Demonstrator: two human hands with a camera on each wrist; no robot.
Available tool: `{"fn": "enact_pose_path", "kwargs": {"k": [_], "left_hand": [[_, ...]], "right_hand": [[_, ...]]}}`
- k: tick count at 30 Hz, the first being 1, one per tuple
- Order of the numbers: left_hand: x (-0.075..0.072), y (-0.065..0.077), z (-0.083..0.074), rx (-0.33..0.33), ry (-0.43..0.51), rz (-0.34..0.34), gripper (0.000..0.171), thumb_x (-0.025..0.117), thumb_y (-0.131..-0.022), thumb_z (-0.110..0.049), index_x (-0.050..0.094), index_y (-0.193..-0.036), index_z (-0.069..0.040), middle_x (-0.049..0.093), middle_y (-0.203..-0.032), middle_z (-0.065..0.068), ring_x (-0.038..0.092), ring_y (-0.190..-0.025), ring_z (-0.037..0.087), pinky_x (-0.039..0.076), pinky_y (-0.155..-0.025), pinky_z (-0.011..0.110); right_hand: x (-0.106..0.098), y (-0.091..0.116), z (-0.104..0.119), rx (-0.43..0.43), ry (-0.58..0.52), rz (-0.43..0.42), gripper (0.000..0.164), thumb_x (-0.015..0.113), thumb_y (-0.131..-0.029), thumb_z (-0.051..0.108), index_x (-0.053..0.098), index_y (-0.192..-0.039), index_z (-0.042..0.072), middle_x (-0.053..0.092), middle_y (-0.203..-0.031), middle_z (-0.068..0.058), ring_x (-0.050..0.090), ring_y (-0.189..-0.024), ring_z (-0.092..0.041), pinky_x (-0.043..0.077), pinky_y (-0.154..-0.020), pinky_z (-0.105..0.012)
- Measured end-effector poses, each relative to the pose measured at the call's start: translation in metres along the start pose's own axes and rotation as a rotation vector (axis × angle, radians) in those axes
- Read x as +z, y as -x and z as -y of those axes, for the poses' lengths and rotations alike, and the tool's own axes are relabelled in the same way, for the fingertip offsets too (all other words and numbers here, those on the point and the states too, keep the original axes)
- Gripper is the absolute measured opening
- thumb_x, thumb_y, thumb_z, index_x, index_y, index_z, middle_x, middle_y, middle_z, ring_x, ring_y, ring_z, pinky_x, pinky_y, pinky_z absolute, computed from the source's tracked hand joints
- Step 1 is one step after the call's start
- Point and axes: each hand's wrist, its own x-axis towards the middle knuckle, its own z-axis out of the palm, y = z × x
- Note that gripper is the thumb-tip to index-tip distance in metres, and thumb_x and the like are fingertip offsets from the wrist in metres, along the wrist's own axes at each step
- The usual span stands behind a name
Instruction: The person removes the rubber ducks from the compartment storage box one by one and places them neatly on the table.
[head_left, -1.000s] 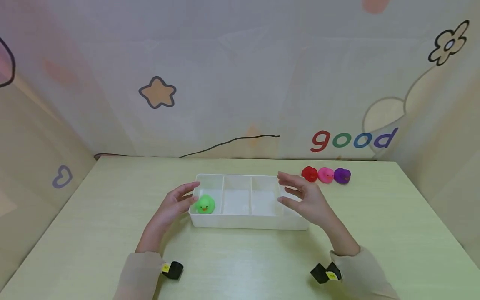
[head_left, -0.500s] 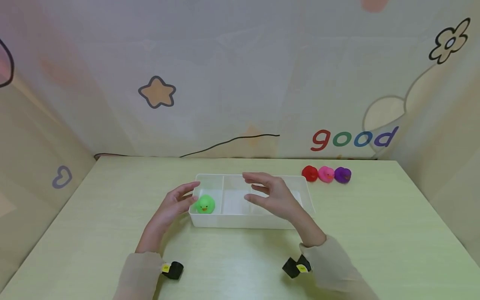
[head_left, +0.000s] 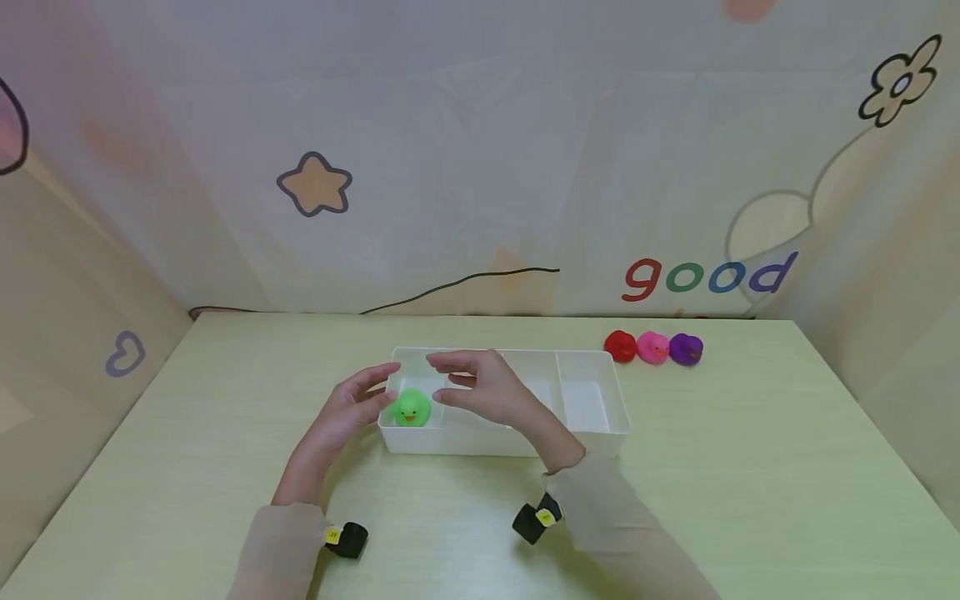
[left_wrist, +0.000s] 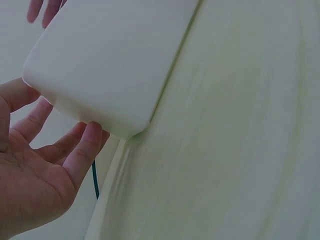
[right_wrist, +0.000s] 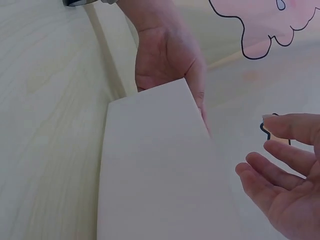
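A white divided box [head_left: 588,421] stands on the table, split into several compartments. In its leftmost compartment sits a green rubber duck [head_left: 412,408], its orange beak facing me. My left hand [head_left: 351,408] rests against the box's left end; the left wrist view has the spread fingertips [left_wrist: 91,137] touching that end wall. Above the box, just right of the duck, hovers my right hand [head_left: 483,387], thumb and fingers apart around nothing. It hides part of the middle compartments. The right wrist view also has my right hand [right_wrist: 285,175] clear of the box wall.
Behind the box's right end, red [head_left: 620,347], pink [head_left: 652,348] and purple [head_left: 686,350] rubber ducks stand in a row on the pale table [head_left: 750,467]. A printed cloth [head_left: 465,167] rises along the table's back edge and sides.
My right hand has swept left over the box, from its right end to beside the green duck, keeping its fingers parted. My left hand, the box and the ducks stay where they were.
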Motion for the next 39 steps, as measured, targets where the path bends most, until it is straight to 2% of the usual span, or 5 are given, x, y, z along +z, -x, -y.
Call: {"fn": "enact_pose_path", "kwargs": {"k": [15, 23, 26, 32, 39], "left_hand": [[0.002, 0.001, -0.003, 0.024, -0.001, 0.018, 0.046, 0.053, -0.093, -0.019, 0.04, -0.136, -0.01, 0.034, -0.142, 0.012, 0.034, -0.128, 0.034, 0.034, -0.099, 0.05], [0.0, 0.0, -0.003, 0.032, -0.002, 0.016, 0.047, 0.054, -0.092, -0.025, 0.04, -0.136, -0.014, 0.033, -0.143, 0.008, 0.034, -0.128, 0.032, 0.035, -0.099, 0.049], [-0.001, 0.0, -0.002, 0.038, -0.005, 0.019, 0.048, 0.054, -0.092, -0.023, 0.04, -0.137, -0.012, 0.033, -0.143, 0.009, 0.035, -0.128, 0.032, 0.036, -0.099, 0.048], [-0.001, 0.0, 0.0, 0.052, 0.008, 0.028, 0.046, 0.051, -0.093, -0.018, 0.039, -0.137, -0.01, 0.035, -0.142, 0.013, 0.036, -0.127, 0.032, 0.036, -0.099, 0.046], [0.0, 0.002, 0.0, 0.048, 0.008, 0.035, 0.046, 0.051, -0.093, -0.018, 0.038, -0.137, -0.009, 0.033, -0.142, 0.015, 0.036, -0.126, 0.034, 0.034, -0.1, 0.048]], "right_hand": [[0.02, -0.026, -0.007, 0.036, 0.151, 0.137, 0.038, 0.063, -0.083, 0.001, 0.056, -0.119, -0.005, 0.057, -0.121, -0.017, 0.054, -0.109, -0.03, 0.046, -0.09, -0.031], [0.028, -0.039, 0.0, 0.036, 0.434, 0.208, 0.035, 0.066, -0.078, 0.001, 0.061, -0.113, -0.005, 0.063, -0.113, -0.013, 0.063, -0.094, -0.023, 0.051, -0.074, -0.021], [0.034, -0.042, 0.003, 0.032, 0.579, 0.218, 0.02, 0.068, -0.076, 0.001, 0.069, -0.097, -0.002, 0.068, -0.085, -0.005, 0.06, -0.075, -0.013, 0.044, -0.064, -0.014], [0.047, -0.044, 0.007, 0.034, 0.844, 0.233, 0.017, 0.067, -0.076, 0.003, 0.057, -0.063, 0.009, 0.032, -0.053, 0.006, 0.032, -0.055, -0.009, 0.026, -0.049, -0.017], [0.054, -0.045, 0.007, 0.036, 0.976, 0.24, 0.01, 0.071, -0.076, 0.007, 0.068, -0.084, 0.01, 0.053, -0.067, 0.005, 0.042, -0.065, -0.01, 0.032, -0.052, -0.016]]}}
